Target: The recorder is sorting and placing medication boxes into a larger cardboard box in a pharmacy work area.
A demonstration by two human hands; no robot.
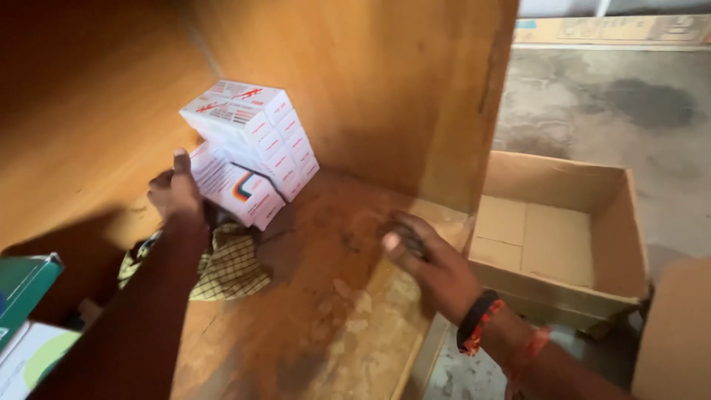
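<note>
My left hand (175,194) reaches into a wooden shelf compartment and grips the side of a stack of small white cartons (252,141) with red and coloured markings. The stack leans tilted against the back corner. A yellow checked cloth (226,263) lies on the shelf board right under my left forearm. My right hand (426,259) hovers near the front edge of the shelf board (326,296), fingers loosely spread, holding nothing. It wears dark and red bands at the wrist.
An open brown cardboard box (563,230), with nothing visible inside, stands on the concrete floor to the right of the shelf. Green and white packages (22,311) show at the lower left. A long flat carton (615,30) lies at the far top right.
</note>
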